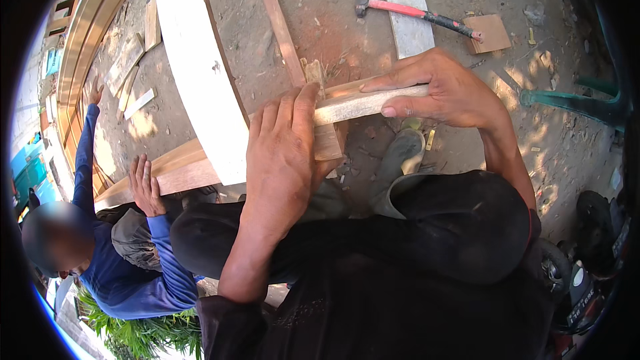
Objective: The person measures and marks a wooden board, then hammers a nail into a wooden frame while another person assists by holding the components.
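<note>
At the middle of the view, a pale, narrow wooden strip with rough side face (370,103) points toward two o'clock from the left hand (283,137). The right hand (453,90) is gripping its far end, with the thumb on the near side and the fingers on the other. The left hand is closed over the strip's other end and over a squared brown wood piece (328,145), just below; I cannot tell how firmly.

Toward ten o'clock, a long, flat white board (193,60) lies across a long brown wooden beam (183,177), its lower end just beside the left hand. At eight o'clock, a co-worker in blue sleeves (143,287) rests one open hand on this beam. At one o'clock, a hammer with red and black handle (407,9) lies across a short greyish-white board (408,33).
</note>
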`<state>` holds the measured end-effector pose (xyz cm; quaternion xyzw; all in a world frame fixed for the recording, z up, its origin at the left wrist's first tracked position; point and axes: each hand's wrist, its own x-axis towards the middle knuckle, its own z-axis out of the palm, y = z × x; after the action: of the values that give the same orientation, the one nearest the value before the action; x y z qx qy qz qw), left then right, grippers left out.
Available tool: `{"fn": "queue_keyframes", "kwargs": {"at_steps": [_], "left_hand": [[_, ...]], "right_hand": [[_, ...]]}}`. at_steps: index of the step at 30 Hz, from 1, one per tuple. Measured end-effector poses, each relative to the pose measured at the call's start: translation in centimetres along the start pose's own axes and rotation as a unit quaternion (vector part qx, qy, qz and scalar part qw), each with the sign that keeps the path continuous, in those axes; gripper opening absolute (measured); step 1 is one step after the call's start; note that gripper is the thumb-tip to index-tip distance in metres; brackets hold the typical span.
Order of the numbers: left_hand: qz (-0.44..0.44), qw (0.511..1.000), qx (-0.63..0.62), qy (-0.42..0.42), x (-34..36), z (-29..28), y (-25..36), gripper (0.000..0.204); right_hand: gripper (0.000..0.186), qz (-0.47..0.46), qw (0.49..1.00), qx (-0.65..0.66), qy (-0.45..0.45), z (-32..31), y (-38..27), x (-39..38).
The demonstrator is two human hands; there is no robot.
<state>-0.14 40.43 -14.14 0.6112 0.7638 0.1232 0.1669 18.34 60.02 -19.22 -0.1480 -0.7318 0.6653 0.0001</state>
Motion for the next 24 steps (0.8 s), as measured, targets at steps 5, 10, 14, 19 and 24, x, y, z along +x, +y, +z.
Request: {"fn": "queue_keyframes", "kwargs": {"at_steps": [5, 10, 14, 19, 24], "left_hand": [[-0.020, 0.998, 0.003, -0.052, -0.4, 0.2, -0.6, 0.080], [-0.003, 0.999, 0.013, -0.048, 0.0, 0.4, -0.1, 0.079], [-0.010, 0.999, 0.026, -0.042, -0.6, 0.9, -0.8, 0.077], [0.022, 0.999, 0.023, -0.004, -0.6, 1.0, -0.2, 0.075], [0.000, 0.998, 0.052, -0.028, -0.5, 1.0, -0.1, 0.076]], "right_hand": [[0.041, 0.052, 0.993, -0.103, -0.037, 0.6, -0.7, 1.1], [0.041, -0.063, 0.997, 0.005, 0.041, 0.1, 1.2, -0.4], [0.054, 0.097, 0.994, 0.040, 0.022, 0.1, 0.9, 0.4], [0.082, -0.095, 0.909, 0.185, 0.362, -4.7, 3.5, 0.1], [0.097, -0.075, 0.920, 0.256, 0.287, 1.5, 2.5, 4.6]]}}
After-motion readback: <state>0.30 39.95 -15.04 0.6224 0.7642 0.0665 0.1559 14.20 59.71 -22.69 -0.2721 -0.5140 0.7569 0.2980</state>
